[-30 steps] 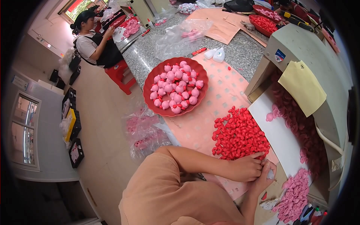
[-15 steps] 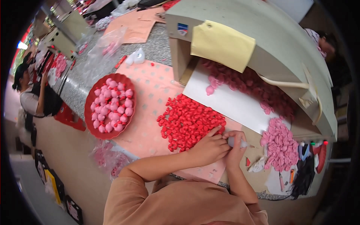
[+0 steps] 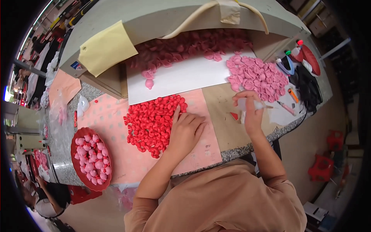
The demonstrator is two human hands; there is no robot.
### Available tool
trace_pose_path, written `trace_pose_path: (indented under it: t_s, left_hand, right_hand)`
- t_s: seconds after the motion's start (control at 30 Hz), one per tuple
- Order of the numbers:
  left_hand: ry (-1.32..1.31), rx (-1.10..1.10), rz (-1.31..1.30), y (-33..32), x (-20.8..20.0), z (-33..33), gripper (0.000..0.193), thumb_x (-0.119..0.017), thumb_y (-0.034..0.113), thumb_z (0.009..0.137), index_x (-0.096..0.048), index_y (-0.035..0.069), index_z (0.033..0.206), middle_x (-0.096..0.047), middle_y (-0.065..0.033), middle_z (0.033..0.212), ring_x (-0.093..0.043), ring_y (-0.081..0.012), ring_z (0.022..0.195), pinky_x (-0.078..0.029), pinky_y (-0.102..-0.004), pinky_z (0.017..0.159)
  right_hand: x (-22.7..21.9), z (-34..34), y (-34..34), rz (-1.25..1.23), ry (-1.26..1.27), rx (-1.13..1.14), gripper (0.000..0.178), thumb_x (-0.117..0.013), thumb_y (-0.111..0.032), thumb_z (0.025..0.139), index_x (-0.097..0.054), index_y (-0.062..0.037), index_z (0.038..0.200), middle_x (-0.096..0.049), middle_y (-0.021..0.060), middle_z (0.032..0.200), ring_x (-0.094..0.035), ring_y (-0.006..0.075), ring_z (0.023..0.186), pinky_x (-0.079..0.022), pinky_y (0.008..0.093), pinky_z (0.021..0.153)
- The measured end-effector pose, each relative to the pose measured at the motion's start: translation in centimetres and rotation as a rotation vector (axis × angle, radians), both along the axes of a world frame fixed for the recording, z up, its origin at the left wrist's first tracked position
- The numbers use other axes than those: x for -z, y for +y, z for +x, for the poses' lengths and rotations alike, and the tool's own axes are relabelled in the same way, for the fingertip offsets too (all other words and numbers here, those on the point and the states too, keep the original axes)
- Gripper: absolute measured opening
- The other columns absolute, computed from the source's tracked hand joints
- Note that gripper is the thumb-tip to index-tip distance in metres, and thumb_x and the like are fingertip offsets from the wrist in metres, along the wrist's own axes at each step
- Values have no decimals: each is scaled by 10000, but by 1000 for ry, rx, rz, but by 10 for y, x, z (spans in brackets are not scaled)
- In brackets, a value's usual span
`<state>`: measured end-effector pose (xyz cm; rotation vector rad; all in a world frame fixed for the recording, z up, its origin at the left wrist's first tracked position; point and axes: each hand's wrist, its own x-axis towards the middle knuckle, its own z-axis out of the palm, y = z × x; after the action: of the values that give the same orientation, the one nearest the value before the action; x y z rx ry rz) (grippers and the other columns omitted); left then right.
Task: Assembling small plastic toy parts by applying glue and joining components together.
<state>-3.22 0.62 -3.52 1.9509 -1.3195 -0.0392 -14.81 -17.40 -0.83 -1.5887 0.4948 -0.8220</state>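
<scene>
My left hand (image 3: 187, 129) lies at the right edge of a heap of small glossy red pieces (image 3: 150, 123), its index finger stretched onto them and the other fingers loosely spread. No piece shows in its grasp. My right hand (image 3: 252, 114) is closed round a small translucent squeeze bottle (image 3: 242, 104) with a thin nozzle pointing right. That hand hovers over brown paper (image 3: 220, 116), just below a pile of pink cupped pieces (image 3: 257, 77). At the left, a scalloped red tray (image 3: 75, 170) holds several pink balls with red parts fitted to them.
A grey hooded box (image 3: 112, 87) stands at the back, with more pink pieces (image 3: 208, 48) and a white sheet (image 3: 174, 85) inside. A yellow card hangs on it. To the right lie a pink-handled tool (image 3: 286, 108), an orange cutter (image 3: 293, 94) and a black bag (image 3: 307, 87).
The view has swung to the right. My hands, close together before, have parted: the left reaches to the red heap, the right carries the bottle up near the pink pile.
</scene>
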Motion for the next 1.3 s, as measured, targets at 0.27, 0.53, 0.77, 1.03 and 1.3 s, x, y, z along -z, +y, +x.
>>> trace_pose_path:
  t_s: [0.27, 0.53, 0.77, 1.03, 1.3]
  left_hand:
    - [-1, 9, 45, -1, 2, 4, 130, -657, 121, 782, -664, 48, 889, -594, -64, 862, -553, -240, 900, -272, -513, 1054]
    - [-201, -98, 41, -3, 20, -22, 153, -570, 133, 760, -619, 69, 891, -559, -73, 857, -528, -241, 941, -173, -593, 1077]
    - [-283, -57, -129, -66, 29, -75, 169, -530, 153, 748, -613, 89, 881, -542, -28, 860, -518, -201, 914, -386, -409, 860]
    - [-266, 142, -32, -85, 32, -60, 155, -528, 186, 764, -620, 85, 837, -551, -35, 893, -515, -202, 913, -394, -336, 761]
    - [1, 144, 51, -94, -10, -26, 297, -636, 159, 788, -594, 67, 1067, -579, -114, 1032, -556, -299, 954, -442, -394, 803]
  right_hand:
    - [24, -40, -19, 19, 180, 150, 218, -481, -214, 950, -554, -10, 924, -599, 39, 809, -527, 88, 718, -435, 235, 674]
    - [33, -19, -21, -131, 171, -90, 172, -492, -151, 928, -560, 3, 963, -559, 52, 875, -497, 109, 755, -411, 234, 680]
    - [34, -3, -44, -119, 191, -244, 233, -467, -188, 942, -552, 14, 1022, -566, 75, 911, -507, 131, 745, -418, 250, 692]
    - [40, -55, -48, -113, 269, -176, 210, -528, -168, 913, -573, 25, 982, -582, 69, 864, -538, 126, 770, -439, 260, 714]
    - [29, -59, -50, -159, 93, -239, 156, -568, -91, 866, -589, 6, 985, -615, 53, 867, -581, 104, 785, -464, 230, 708]
